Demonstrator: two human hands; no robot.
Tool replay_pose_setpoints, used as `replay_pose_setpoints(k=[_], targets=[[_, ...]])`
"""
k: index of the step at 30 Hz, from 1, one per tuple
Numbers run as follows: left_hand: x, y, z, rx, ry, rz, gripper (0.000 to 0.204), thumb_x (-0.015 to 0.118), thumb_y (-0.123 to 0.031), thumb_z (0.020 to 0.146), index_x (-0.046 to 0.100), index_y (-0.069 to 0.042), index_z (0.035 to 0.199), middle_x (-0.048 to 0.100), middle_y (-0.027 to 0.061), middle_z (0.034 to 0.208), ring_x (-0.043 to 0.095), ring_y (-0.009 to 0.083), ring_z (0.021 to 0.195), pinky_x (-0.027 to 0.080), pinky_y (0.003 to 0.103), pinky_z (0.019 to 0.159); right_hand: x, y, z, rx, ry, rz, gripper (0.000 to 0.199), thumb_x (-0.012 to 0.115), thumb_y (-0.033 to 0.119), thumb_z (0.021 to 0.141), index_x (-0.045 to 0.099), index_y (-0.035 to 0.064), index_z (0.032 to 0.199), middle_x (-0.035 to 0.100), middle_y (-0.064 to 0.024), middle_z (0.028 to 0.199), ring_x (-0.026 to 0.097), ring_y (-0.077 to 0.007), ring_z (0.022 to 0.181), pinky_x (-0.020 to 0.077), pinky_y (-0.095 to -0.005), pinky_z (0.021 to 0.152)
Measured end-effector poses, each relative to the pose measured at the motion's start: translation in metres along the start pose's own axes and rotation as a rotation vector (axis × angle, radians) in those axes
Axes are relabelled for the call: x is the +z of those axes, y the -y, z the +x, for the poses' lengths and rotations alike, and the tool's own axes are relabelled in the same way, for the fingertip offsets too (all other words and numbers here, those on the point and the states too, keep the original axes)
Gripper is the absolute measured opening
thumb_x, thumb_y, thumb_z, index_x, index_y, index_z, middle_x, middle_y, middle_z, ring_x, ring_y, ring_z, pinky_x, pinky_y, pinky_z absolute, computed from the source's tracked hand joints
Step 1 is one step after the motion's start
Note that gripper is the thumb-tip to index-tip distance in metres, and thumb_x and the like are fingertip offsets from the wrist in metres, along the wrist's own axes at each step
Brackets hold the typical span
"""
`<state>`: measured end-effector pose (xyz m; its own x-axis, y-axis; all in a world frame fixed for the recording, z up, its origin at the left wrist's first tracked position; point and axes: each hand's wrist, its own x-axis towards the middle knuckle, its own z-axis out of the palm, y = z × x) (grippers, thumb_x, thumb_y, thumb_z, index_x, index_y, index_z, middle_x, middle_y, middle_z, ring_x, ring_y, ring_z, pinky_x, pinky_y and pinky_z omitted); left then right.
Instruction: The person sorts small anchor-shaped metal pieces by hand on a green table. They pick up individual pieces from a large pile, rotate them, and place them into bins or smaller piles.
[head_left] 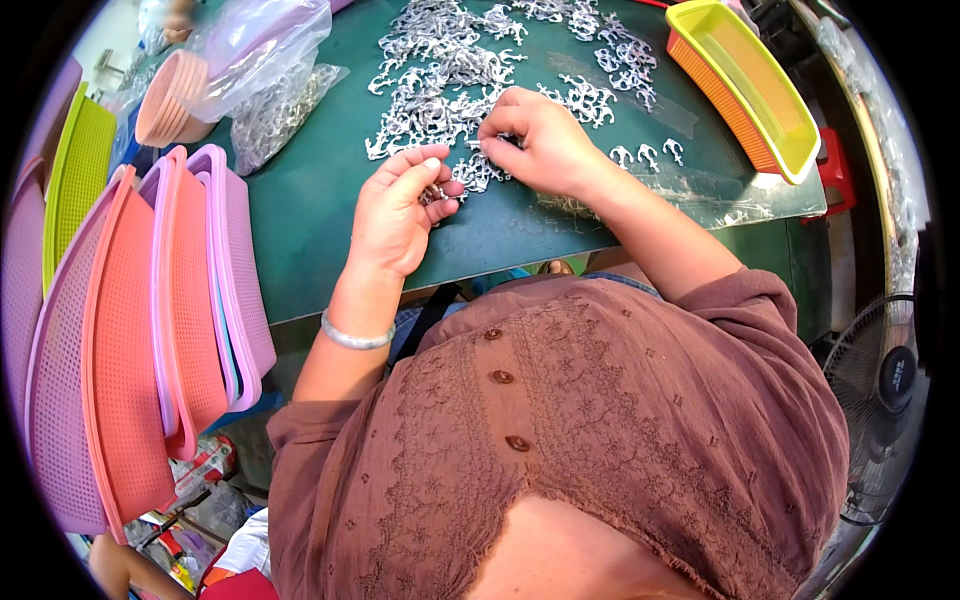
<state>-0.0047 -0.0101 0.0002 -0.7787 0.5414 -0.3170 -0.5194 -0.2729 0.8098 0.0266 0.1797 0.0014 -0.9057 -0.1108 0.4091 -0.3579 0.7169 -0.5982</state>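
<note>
Right hand (545,145) pinching a small silvery metal piece (478,147) at pile's (440,90) near edge on green tabletop (300,220); left hand (395,215), just beside, cupped around several gathered pieces (436,193).

shiny metal parts (440,90), matt green tabletop (310,210), plastic mesh baskets (130,340)

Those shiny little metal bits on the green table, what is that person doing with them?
A person sits at a green table covered with a heap of small silvery metal pieces. The left hand holds a few of the pieces in its curled fingers. The right hand pinches at one at the near edge of the heap. A yellow and orange basket stands at the right, and pink and purple baskets are stacked at the left.
</note>
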Motion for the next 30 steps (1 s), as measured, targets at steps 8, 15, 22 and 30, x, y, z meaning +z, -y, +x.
replay_pose_setpoints(k=[8, 15, 22, 30], targets=[[0.026, -0.007, 0.004, 0.111, -0.044, 0.210, 0.010, 0.060, -0.014, 0.079, 0.057, -0.006, 0.083, 0.049, -0.0035, 0.061, 0.043, 0.0035, 0.050, 0.031, 0.017, 0.042, -0.014, 0.013, 0.006, 0.432, 0.225, 0.666, 0.012, 0.058, 0.012, 0.077, 0.058, 0.0000, 0.081, 0.055, 0.0016, 0.070, 0.045, -0.0037, 0.066, 0.0382, -0.0199, 0.058], [0.027, -0.007, 0.005, 0.082, -0.072, 0.085, 0.007, 0.059, -0.013, 0.080, 0.055, -0.008, 0.078, 0.048, -0.0024, 0.062, 0.042, 0.0055, 0.050, 0.029, 0.017, 0.041, -0.013, 0.011, -0.006, 0.594, 0.333, 0.998, 0.018, 0.054, 0.019, 0.083, 0.060, 0.0018, 0.086, 0.060, -0.0014, 0.074, 0.051, -0.0065, 0.062, 0.0406, -0.0178, 0.054], [0.025, -0.003, 0.004, 0.103, 0.008, -0.005, 0.013, 0.055, -0.014, 0.083, 0.058, -0.003, 0.090, 0.053, 0.0003, 0.067, 0.047, 0.0066, 0.055, 0.036, 0.019, 0.047, -0.012, 0.015, -0.012, 0.572, 0.300, 1.032, 0.016, 0.060, 0.019, 0.079, 0.060, 0.0027, 0.082, 0.059, -0.0006, 0.071, 0.050, -0.0059, 0.060, 0.0384, -0.0182, 0.051], [0.024, -0.001, 0.000, 0.035, 0.070, -0.146, 0.019, 0.048, -0.013, 0.086, 0.056, 0.000, 0.098, 0.055, 0.0033, 0.074, 0.049, 0.0101, 0.062, 0.043, 0.022, 0.054, -0.010, 0.022, -0.015, 0.587, 0.229, 0.907, 0.013, 0.061, 0.015, 0.077, 0.060, 0.0028, 0.082, 0.057, 0.0018, 0.068, 0.048, -0.0052, 0.059, 0.0376, -0.0188, 0.053]])
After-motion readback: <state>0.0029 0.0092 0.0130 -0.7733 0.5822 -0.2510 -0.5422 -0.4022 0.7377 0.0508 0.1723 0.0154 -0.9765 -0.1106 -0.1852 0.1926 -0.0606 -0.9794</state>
